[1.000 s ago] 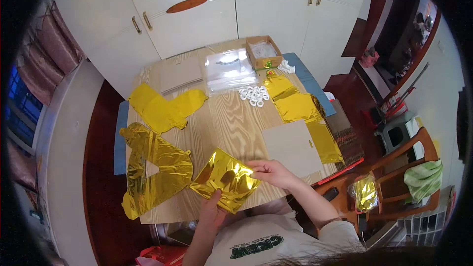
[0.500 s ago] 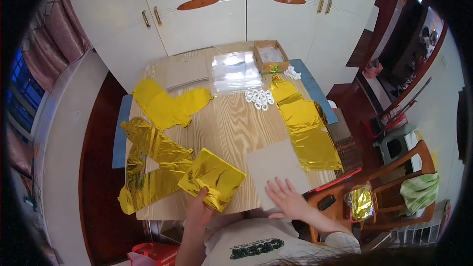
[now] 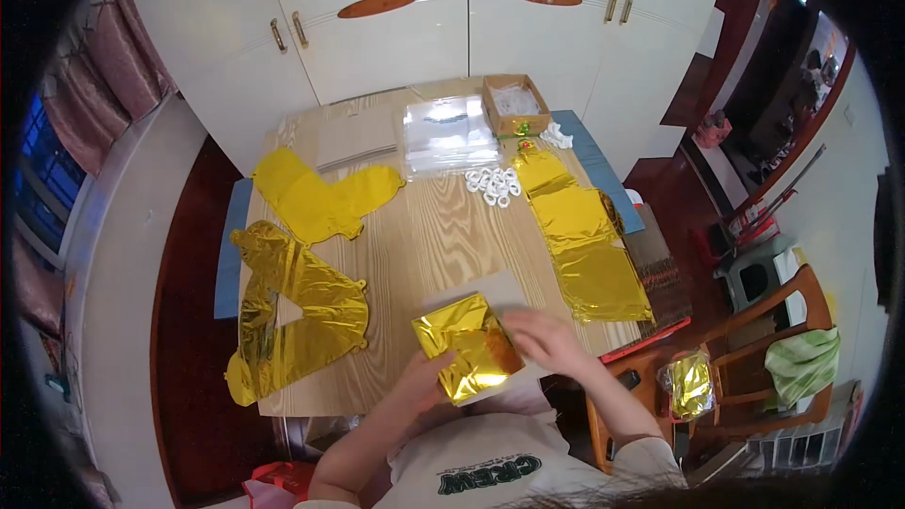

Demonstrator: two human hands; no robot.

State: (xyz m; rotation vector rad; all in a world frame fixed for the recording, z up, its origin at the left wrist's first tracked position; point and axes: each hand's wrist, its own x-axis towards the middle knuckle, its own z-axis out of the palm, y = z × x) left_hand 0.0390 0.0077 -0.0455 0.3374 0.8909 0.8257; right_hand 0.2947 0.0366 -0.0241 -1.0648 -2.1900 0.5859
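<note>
My left hand point(image 3: 429, 382) is closed on the lower left edge of a folded gold foil balloon point(image 3: 471, 344), its thumb on top. Under the foil lies a beige card sheet point(image 3: 504, 288), with its far edge showing. At the foil's right side, my right hand point(image 3: 547, 341) has its fingers bent in; whether they pinch foil or card is hidden. To the left lie a flat gold foil balloon with a triangular gap point(image 3: 325, 297) and a boot-shaped gold one point(image 3: 316, 198). Layered long gold foil pieces point(image 3: 589, 250) lie to the right.
White rings point(image 3: 493, 186) are heaped near clear plastic sleeves point(image 3: 451, 137) at the table's far side. Beside them stands an open cardboard box point(image 3: 518, 118). A wooden chair point(image 3: 754, 344) at the right bears a wrapped gold foil packet point(image 3: 693, 386) and a green cloth.
The folded foil has moved right, onto the card, in my left hand. The card has shifted left. My right hand has gone from flat on the card to bent fingers at the foil's side.
</note>
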